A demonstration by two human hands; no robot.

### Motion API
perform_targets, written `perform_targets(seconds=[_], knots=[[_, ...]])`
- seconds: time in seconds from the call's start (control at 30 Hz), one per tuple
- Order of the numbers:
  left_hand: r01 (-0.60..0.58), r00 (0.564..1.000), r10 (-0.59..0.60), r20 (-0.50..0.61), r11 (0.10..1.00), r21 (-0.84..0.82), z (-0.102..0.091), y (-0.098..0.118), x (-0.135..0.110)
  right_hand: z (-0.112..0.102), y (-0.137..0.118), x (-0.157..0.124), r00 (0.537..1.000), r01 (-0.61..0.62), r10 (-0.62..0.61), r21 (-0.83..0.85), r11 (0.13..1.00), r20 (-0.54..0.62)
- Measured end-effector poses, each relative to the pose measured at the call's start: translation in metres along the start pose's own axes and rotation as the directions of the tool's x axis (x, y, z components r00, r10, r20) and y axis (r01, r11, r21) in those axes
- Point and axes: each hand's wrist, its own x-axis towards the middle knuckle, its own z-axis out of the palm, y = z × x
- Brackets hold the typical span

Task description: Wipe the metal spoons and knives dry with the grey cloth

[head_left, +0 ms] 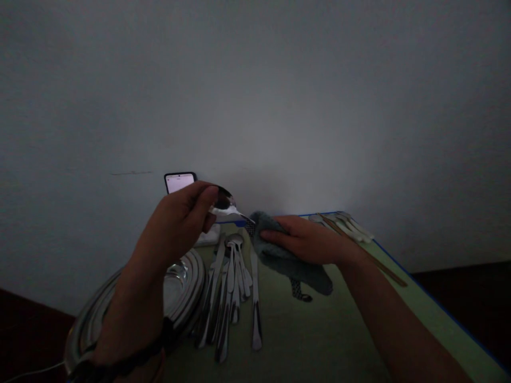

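Note:
My left hand (179, 221) is raised above the table, its fingers pinched on the bowl end of a steel spoon (227, 206) whose handle points right. My right hand (307, 239) is closed over a grey-blue cloth (287, 260), and the spoon's handle runs into the cloth near my fingertips. Under the spoon, several steel spoons and knives (231, 287) lie side by side on the light green table (319, 330).
A round steel tray (187, 287) sits at the left, partly under my left forearm. A phone (180, 182) with a lit screen leans on the wall behind. More spoons and a pair of wooden chopsticks (359, 244) lie at the far right near the table's blue edge.

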Motion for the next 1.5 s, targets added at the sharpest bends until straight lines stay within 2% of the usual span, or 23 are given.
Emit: perform_targets(seconds=[0.07, 0.1, 0.13, 0.2, 0.27, 0.3, 0.33, 0.5, 0.6, 0.73, 0.83, 0.93, 1.07, 1.2, 1.3, 1.37, 1.5], knots=[[0.024, 0.997, -0.025, -0.067, 1.000, -0.007, -0.004, -0.002, 0.000, -0.015, 0.003, -0.010, 0.999, -0.054, 0.054, -0.032, 0.998, 0.005], [0.036, 0.998, -0.037, -0.056, 0.999, -0.021, -0.005, -0.003, 0.000, -0.022, 0.005, -0.016, 0.996, -0.086, 0.086, -0.031, 0.996, -0.004], [0.045, 0.999, -0.045, -0.001, 0.998, -0.037, -0.006, -0.005, 0.000, -0.029, 0.006, -0.021, 0.993, -0.114, 0.114, -0.041, 0.993, -0.002], [0.062, 0.972, -0.048, 0.228, 0.997, -0.053, -0.004, -0.007, 0.000, -0.038, 0.008, -0.030, 0.986, -0.166, 0.168, -0.083, 0.983, 0.018], [0.063, 0.881, -0.044, 0.472, 0.998, -0.024, 0.000, -0.008, -0.002, -0.042, 0.008, -0.034, 0.975, -0.212, 0.219, -0.157, 0.965, 0.034], [0.053, 0.841, -0.041, 0.540, 0.999, -0.006, 0.003, -0.007, -0.003, -0.041, 0.006, -0.034, 0.971, -0.224, 0.237, -0.195, 0.955, 0.043], [0.037, 0.819, -0.035, 0.573, 0.999, 0.007, 0.006, -0.005, -0.003, -0.039, 0.005, -0.033, 0.969, -0.224, 0.242, -0.225, 0.948, 0.055], [-0.112, 0.821, 0.101, 0.562, 0.994, -0.015, 0.020, 0.009, -0.006, -0.018, -0.007, -0.018, 0.981, -0.093, 0.132, -0.250, 0.964, 0.144], [-0.175, 0.832, 0.148, 0.534, 0.985, 0.000, 0.025, 0.012, -0.005, -0.014, -0.009, -0.013, 0.978, -0.068, 0.112, -0.239, 0.969, 0.175], [-0.158, 0.879, 0.130, 0.459, 0.987, 0.024, 0.019, 0.006, -0.003, -0.029, -0.002, -0.023, 0.952, -0.192, 0.236, -0.225, 0.955, 0.193], [-0.098, 0.925, 0.067, 0.373, 0.993, 0.066, 0.009, -0.003, -0.003, -0.044, 0.007, -0.035, 0.922, -0.333, 0.361, -0.185, 0.925, 0.144], [-0.094, 0.947, 0.064, 0.316, 0.992, 0.080, 0.002, -0.010, -0.004, -0.052, 0.012, -0.041, 0.908, -0.382, 0.397, -0.120, 0.916, 0.138], [-0.087, 0.941, 0.082, 0.327, 0.996, -0.001, 0.001, -0.007, -0.007, -0.051, 0.007, -0.040, 0.923, -0.345, 0.362, -0.135, 0.929, 0.134], [-0.066, 0.915, 0.096, 0.392, 0.994, -0.089, 0.010, 0.009, -0.009, -0.041, -0.003, -0.034, 0.943, -0.252, 0.288, -0.208, 0.945, 0.166], [-0.145, 0.890, 0.172, 0.422, 0.985, -0.096, 0.023, 0.022, -0.010, -0.030, -0.008, -0.025, 0.957, -0.150, 0.201, -0.236, 0.960, 0.209], [-0.217, 0.876, 0.209, 0.434, 0.976, -0.032, 0.032, 0.027, -0.010, -0.024, -0.008, -0.019, 0.959, -0.103, 0.160, -0.240, 0.965, 0.234], [-0.280, 0.870, 0.233, 0.433, 0.959, 0.046, 0.036, 0.022, -0.008, -0.023, -0.001, -0.016, 0.952, -0.117, 0.179, -0.246, 0.962, 0.249]])
